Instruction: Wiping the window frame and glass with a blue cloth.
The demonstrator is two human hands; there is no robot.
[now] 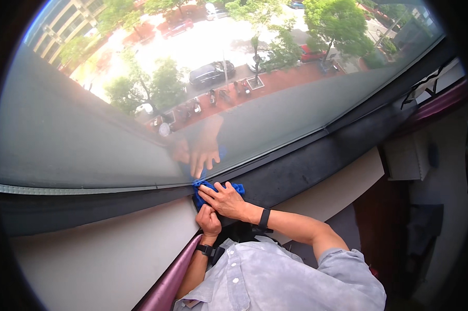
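Glass (52,135) fills the far left and runs up across the view, with a pale strip (89,190) along its lower edge and a white panel (104,249) below the dark sill (296,180). Further right, a purple curtain (169,272) slants up to the left wrist, perhaps gathered there to leave the corner free.

The left hand (208,222) sits low beside the cloth, its fingers curled together in a loose fist; whether they pinch an edge of the cloth cannot be told. It seems placed there to steady the person or the cloth.

The blue cloth (237,188) lies bunched where the glass meets the sill, likely folded thick so that it fits that narrow angle. The right hand (226,201) rests palm down over it, fingers slightly apart and not clamped, probably to spread the pressure evenly. A black band (265,218) circles that wrist. The right forearm reaches in from the side, which appears to let the hand lie flat. At far right hangs another purple curtain (436,112).
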